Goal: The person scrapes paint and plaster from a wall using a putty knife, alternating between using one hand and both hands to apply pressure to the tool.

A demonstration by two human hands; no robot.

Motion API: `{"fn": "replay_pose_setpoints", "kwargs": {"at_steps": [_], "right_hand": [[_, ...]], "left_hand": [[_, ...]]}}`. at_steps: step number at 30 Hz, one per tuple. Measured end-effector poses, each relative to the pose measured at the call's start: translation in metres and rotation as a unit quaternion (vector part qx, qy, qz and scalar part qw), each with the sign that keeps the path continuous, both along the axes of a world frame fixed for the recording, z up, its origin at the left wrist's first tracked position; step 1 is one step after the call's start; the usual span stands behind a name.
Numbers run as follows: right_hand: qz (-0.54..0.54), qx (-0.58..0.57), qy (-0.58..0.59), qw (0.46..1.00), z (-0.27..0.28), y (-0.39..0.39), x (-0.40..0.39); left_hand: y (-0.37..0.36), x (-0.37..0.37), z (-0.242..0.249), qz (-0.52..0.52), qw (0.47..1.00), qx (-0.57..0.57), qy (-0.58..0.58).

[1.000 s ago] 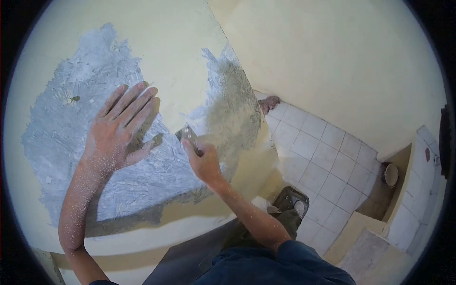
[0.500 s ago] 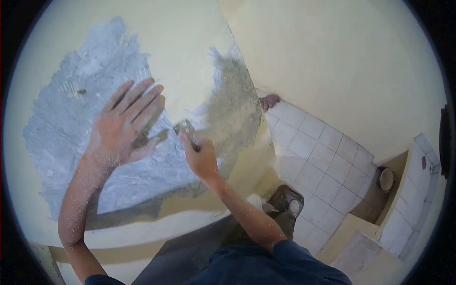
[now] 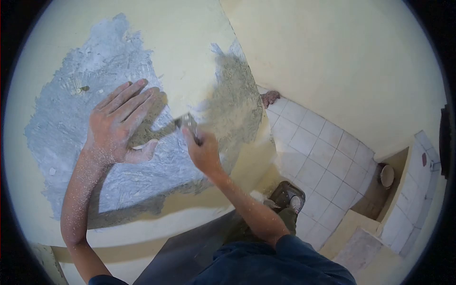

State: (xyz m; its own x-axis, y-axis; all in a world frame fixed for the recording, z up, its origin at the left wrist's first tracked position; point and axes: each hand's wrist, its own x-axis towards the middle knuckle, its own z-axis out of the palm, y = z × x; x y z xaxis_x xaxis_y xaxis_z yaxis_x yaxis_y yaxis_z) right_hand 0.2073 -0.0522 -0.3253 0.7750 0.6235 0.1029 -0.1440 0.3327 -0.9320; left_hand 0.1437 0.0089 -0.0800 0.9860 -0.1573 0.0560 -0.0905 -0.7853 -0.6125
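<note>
My left hand [image 3: 121, 123] is spread, its fingers stretched out over the grey patch [image 3: 66, 137] on the pale yellow wall [image 3: 185, 42]. White dust speckles that hand and forearm. To its right, my right hand [image 3: 202, 147] is closed around a small scraper [image 3: 187, 122], whose blade lies at the right side of the grey area. The scraper is partly hidden by the fingers and a little blurred. Beyond it a darker, rough grey-brown patch [image 3: 232, 90] reaches up the wall's right edge.
White tiles [image 3: 311, 142] cover the floor at the right. A reddish-brown cloth [image 3: 270, 98] lies by the wall corner. A foot stands at a dark tray [image 3: 287, 192]. A round bucket [image 3: 387, 176] sits in a low recess beside a tiled ledge [image 3: 408, 204].
My left hand has lifted slightly from the wall and shifted a little left, its shadow now wider. My right hand with the scraper has moved slightly right and up.
</note>
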Motion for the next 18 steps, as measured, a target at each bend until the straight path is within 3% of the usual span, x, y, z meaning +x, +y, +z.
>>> {"fn": "replay_pose_setpoints", "kwargs": {"at_steps": [7,10,12,18], "right_hand": [[0.044,-0.002,0.034,0.998,-0.01,-0.001,-0.007],[0.042,0.004,0.027,0.999,-0.016,-0.004,0.005],[0.07,-0.031,0.081,0.994,-0.027,-0.016,-0.004],[0.085,-0.022,0.044,0.995,-0.029,-0.005,0.019]], "left_hand": [[0.005,-0.009,0.018,-0.11,0.989,0.049,-0.089],[-0.009,0.001,0.021,-0.034,0.987,0.097,-0.124],[-0.009,0.006,0.017,-0.028,0.986,0.112,-0.116],[-0.005,0.008,0.012,0.023,0.984,0.154,-0.083]]}}
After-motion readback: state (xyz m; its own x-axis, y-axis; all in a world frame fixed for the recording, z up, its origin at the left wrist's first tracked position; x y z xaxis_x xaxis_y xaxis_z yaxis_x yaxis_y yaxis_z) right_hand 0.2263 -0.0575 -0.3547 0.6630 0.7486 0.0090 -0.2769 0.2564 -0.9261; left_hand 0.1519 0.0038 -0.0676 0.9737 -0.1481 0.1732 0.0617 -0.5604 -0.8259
